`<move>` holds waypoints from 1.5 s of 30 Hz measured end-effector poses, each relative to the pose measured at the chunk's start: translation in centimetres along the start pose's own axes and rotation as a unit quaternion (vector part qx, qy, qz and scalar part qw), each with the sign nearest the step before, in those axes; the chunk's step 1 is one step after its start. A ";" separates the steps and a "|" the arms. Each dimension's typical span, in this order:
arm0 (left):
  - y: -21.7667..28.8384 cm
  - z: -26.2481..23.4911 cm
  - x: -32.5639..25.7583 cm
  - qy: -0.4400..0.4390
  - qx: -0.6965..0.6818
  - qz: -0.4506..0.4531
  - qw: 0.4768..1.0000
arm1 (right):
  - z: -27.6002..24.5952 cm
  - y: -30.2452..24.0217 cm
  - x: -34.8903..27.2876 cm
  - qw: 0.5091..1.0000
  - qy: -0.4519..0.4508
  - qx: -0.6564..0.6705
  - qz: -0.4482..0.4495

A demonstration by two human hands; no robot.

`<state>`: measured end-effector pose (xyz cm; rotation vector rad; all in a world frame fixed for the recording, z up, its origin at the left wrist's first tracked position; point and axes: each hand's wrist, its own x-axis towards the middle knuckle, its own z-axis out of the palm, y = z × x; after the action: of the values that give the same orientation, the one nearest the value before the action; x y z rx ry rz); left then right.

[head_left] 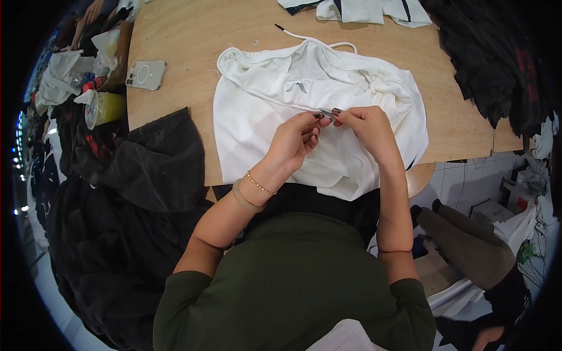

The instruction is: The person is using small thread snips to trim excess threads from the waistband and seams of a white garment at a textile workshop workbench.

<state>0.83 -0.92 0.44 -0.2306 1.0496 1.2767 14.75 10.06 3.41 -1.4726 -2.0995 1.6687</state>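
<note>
A pair of white drawstring shorts or trousers (252,131), cannot tell which, lies spread in front of me, its gathered waistband on the far side. The white drawstring (304,38) trails from the waistband onto the table and ends in a dark tip. Over the middle of the garment my left hand (295,137) is closed, thumb and fingers pinching a small grey metal tool (326,113). My right hand (366,128) is pinched shut right beside it, fingertips almost meeting the left ones. What the right fingers grip is too small to make out.
On the wooden table (181,29) a phone (146,75) lies at the left. Dark fabric (158,158) hangs over the left edge, and a dark pile (486,52) covers the right corner. White pieces (357,10) lie at the far edge. A cup of yellow drink (105,109) stands left.
</note>
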 end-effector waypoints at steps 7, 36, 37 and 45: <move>-0.3 -0.4 0.2 -0.023 -0.018 0.008 1.000 | 0.2 0.3 0.4 1.000 0.000 0.013 -0.012; -0.2 0.1 -0.2 -0.012 0.005 0.021 1.000 | 0.1 0.3 0.5 0.999 -0.011 0.040 -0.001; -0.2 0.0 -0.1 -0.015 0.001 0.020 1.000 | 0.1 0.3 0.5 0.999 -0.011 0.040 -0.002; -0.3 -0.2 0.1 -0.023 -0.001 0.023 0.999 | 0.3 0.7 0.8 0.999 -0.006 0.034 -0.015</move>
<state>0.96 -1.07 0.20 -0.1783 1.0189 1.3190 14.60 10.40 2.38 -1.4090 -2.0389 1.7252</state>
